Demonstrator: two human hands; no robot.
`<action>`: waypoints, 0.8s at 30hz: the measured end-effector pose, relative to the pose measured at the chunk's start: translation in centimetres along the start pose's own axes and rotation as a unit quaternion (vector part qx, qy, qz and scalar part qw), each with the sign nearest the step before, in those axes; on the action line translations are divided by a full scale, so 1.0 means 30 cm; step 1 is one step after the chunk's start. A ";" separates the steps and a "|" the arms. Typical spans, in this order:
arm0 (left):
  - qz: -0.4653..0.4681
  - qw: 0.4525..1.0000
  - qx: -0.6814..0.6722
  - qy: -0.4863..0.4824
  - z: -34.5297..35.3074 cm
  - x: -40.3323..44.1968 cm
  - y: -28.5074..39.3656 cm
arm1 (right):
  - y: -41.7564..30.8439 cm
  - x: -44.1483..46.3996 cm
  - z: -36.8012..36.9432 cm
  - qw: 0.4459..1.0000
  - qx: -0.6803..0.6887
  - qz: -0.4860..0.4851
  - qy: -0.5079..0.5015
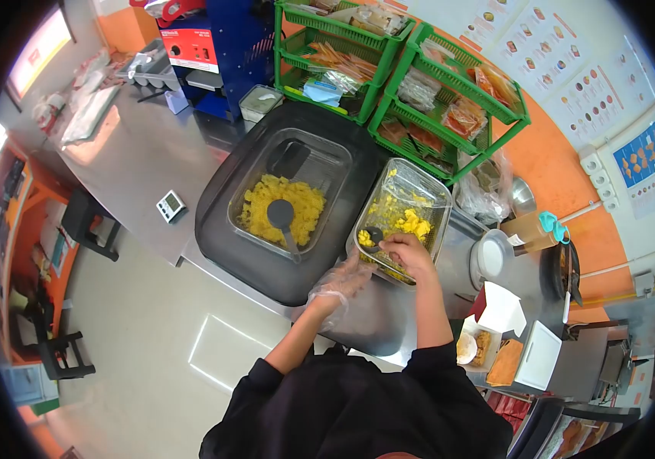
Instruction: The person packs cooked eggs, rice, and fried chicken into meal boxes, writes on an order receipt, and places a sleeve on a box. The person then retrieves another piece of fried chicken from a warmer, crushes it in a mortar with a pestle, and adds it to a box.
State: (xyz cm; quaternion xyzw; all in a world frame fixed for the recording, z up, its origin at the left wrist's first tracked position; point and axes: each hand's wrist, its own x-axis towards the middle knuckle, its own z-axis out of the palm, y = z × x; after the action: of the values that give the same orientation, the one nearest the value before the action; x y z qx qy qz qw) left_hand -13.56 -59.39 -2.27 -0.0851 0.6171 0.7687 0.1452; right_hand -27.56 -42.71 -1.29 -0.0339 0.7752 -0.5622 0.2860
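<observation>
My right hand (412, 256), bare, is closed round the handle of a dark scoop (374, 236). The scoop's round head is inside a clear rectangular tray (444, 200), with some yellow food in it. Bright yellow crumbly food (413, 222), perhaps scrambled egg, lies scattered in that tray. My left hand (345, 281) wears a clear plastic glove, its fingers stretched out at the tray's near left edge; whether they grip it is unclear. Left of both hands, a larger clear pan (340, 170) holds paler yellow food (266, 200) with another dark scoop (281, 214) lying on it.
The larger pan sits in a black housing (216, 187). Green stacked baskets (389, 99) with packets stand behind. A timer (170, 206) lies on the steel counter (132, 172). To the right are a white tub (490, 258), sauce bottles (530, 232) and an open food box (488, 325).
</observation>
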 end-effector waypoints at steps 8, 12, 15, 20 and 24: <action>-0.030 0.998 -0.014 0.059 0.064 -0.094 0.025 | 0.031 -0.180 -0.147 0.985 0.169 -0.020 -0.032; -0.019 0.994 -0.079 0.070 0.116 -0.206 -0.031 | 0.051 -0.475 -0.315 0.989 0.103 -0.094 0.037; -0.043 0.991 -0.086 0.093 0.160 -0.258 -0.058 | 0.090 -0.746 -0.445 0.978 0.081 -0.125 0.147; -0.064 0.991 -0.064 0.100 0.287 -0.268 -0.117 | 0.249 -1.016 -0.525 0.930 -0.172 -0.104 0.307; -0.080 0.992 -0.039 0.089 0.388 -0.257 -0.109 | 0.428 -0.989 -0.419 0.843 -0.332 -0.200 0.373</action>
State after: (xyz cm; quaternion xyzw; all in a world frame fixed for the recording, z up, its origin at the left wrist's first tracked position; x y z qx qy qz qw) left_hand -4.64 -48.33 -0.31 -0.2079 0.5885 0.7673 0.1470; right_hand -5.42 -16.20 1.86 -0.0690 0.9403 -0.2860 -0.1712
